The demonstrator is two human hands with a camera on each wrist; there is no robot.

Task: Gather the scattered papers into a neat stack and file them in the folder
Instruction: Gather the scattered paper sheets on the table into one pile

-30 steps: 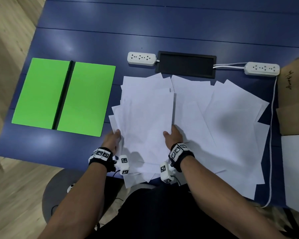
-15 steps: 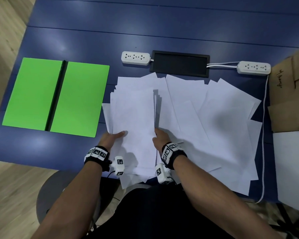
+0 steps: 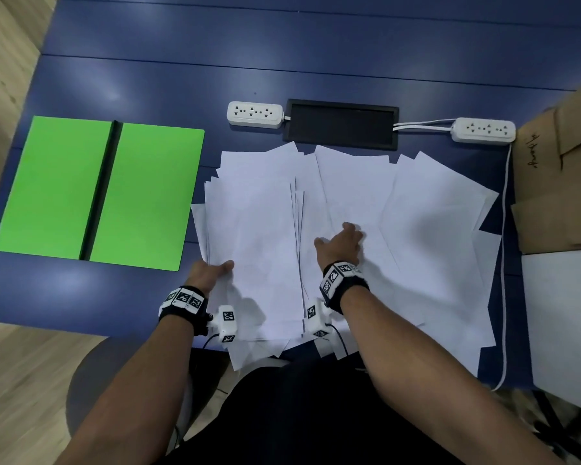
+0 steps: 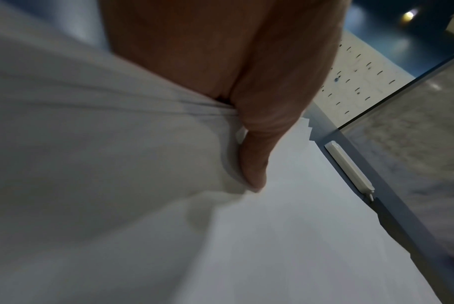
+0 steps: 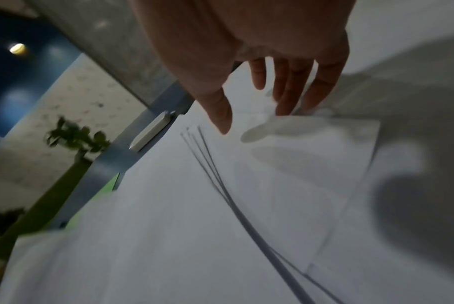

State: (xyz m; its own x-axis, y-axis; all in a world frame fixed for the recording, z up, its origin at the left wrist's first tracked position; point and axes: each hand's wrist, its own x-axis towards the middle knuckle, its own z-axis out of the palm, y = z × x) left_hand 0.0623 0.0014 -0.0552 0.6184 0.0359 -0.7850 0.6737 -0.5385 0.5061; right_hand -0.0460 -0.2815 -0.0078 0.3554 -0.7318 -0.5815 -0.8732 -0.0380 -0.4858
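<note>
Papers [image 3: 416,229] lie fanned; left hand [image 3: 212,275] pinches some, right hand [image 3: 341,245] hovers, fingers spread.

A: What's under the right hand [image 5: 259,61]?

B: White papers [image 5: 246,205], overlapping; several sheet edges fan out as dark lines just below the thumb; the fingers [image 5: 288,86] are spread and fairly straight, their shadows falling on the top sheet.

A: And to the left?

B: A white power strip [image 5: 150,131] on the blue table [image 5: 108,162]; a sliver of green folder [image 5: 111,183] beside the papers; a blurred plant [image 5: 74,137] beyond.
</note>
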